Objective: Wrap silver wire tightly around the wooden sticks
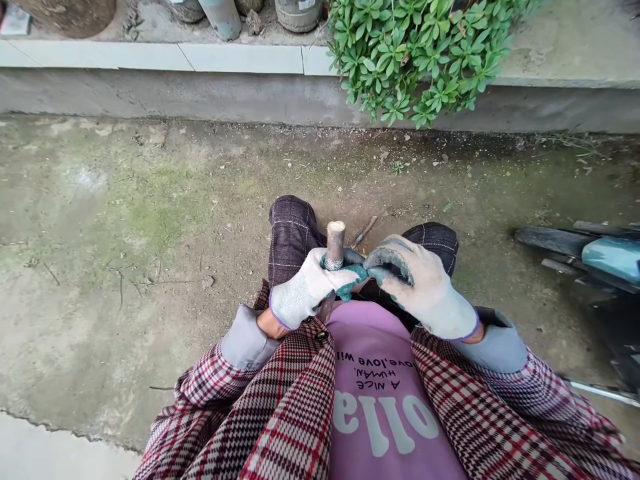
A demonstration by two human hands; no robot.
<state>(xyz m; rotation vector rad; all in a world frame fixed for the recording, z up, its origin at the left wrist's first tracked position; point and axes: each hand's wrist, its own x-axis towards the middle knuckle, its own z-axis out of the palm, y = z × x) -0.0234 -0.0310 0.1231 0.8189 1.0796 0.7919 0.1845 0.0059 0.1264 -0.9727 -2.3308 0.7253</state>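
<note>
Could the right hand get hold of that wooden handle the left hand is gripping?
Probably yes. The right hand sits just beside the wooden handle, its fingertips meeting those of the left hand. The handle's top end stands bare above the left hand's grip, with nothing between it and the right hand.

I see white gloves point(310, 293) with teal fingers point(350, 279). Jacket point(280, 413) red-white plaid, shirt point(380, 400) purple with white lettering. Ground point(125, 220) grey, mossy green.

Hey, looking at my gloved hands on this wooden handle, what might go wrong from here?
The left hand grips the wooden handle just below its end, so it may slip through the glove. The right hand pinches close beside it, so fingers might get nipped. The handle sits over the knees, which a slip might strike.
</note>
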